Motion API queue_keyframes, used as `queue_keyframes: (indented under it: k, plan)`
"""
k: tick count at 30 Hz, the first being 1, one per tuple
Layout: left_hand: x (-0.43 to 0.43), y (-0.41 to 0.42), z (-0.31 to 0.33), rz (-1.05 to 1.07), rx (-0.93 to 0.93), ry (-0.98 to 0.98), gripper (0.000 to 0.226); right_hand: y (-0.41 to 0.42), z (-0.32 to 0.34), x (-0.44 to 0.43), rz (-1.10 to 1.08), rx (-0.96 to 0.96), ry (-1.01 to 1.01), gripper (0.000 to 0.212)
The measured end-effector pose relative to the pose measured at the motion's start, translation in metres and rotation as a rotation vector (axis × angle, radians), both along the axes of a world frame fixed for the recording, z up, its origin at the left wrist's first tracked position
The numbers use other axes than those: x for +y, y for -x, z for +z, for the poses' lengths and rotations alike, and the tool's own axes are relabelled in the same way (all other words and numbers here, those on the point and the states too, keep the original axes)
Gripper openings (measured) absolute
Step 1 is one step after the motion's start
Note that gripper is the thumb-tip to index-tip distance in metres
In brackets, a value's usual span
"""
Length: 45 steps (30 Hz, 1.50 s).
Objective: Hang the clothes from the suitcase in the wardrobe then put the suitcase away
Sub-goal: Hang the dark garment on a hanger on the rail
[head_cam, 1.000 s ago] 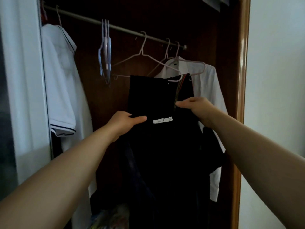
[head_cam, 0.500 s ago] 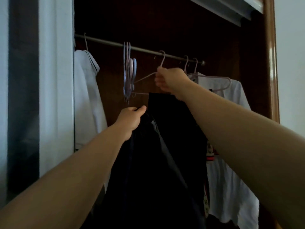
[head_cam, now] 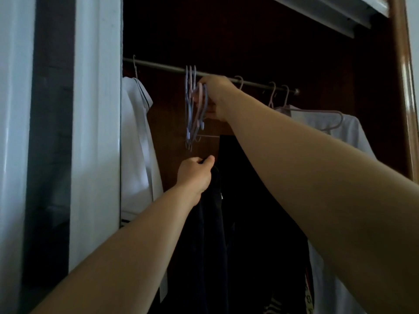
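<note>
Black garment, one, is hanging below the rail; my left hand is pinching its top edge. My right hand, shifted left since before, is gripping at least three bunched hangers between two white shirts.

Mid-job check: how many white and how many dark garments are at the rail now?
White shirts: 2, the left shirt and the right shirt.
Dark garment: 1 clear, gripped by the left hand; folds may hide more.
Total: 3.

Matt dark cloth garment, smooth plastic hangers, dull metal rail, glossy wooden wardrobe frame.
</note>
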State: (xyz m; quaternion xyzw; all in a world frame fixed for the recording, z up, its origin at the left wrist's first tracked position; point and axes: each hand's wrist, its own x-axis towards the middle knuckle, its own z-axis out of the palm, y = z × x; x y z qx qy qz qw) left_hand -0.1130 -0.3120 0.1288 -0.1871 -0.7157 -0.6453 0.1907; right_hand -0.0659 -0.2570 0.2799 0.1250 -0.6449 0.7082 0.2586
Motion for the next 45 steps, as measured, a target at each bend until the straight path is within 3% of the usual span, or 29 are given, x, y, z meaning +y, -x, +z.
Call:
queue_keyframes:
  k: [8, 17, 22, 27, 31, 34, 37, 40, 42, 45]
  plan:
    - [-0.002, -0.005, -0.005, -0.034, -0.049, 0.024, 0.048, 0.000, 0.005, 0.023, -0.218, 0.127, -0.094, 0.017]
    - [0.008, -0.025, -0.032, -0.090, -0.181, 0.287, 0.036, -0.040, -0.054, 0.088, -0.083, 0.048, -0.012, 0.020]
    - [0.026, -0.040, -0.056, -0.240, -0.455, 0.006, 0.029, -0.073, -0.113, 0.136, 0.097, -0.136, 0.067, 0.021]
    - [0.047, -0.061, -0.073, -0.216, -0.532, -0.190, 0.039, -0.097, -0.169, 0.164, 0.060, -0.213, 0.257, 0.026]
    - [0.058, -0.076, -0.098, -0.285, -0.603, -0.250, 0.019, -0.121, -0.214, 0.195, 0.047, -0.292, 0.223, 0.032]
    - [0.064, -0.080, -0.112, -0.325, -0.636, -0.250, 0.046, -0.140, -0.240, 0.217, 0.080, -0.330, 0.206, 0.032]
    - [0.071, -0.083, -0.120, -0.305, -0.617, -0.212, 0.035, -0.156, -0.262, 0.236, 0.104, -0.400, 0.134, 0.033]
    - [0.083, -0.093, -0.128, -0.304, -0.583, -0.198, 0.028, -0.172, -0.275, 0.250, 0.047, -0.497, -0.135, 0.016]
    - [0.092, -0.100, -0.134, -0.298, -0.511, -0.116, 0.029, -0.178, -0.278, 0.252, 0.005, -0.526, -0.267, 0.020]
    - [0.103, -0.111, -0.144, -0.351, -0.403, 0.022, 0.030, -0.174, -0.275, 0.237, -0.030, -0.464, -0.125, 0.012]
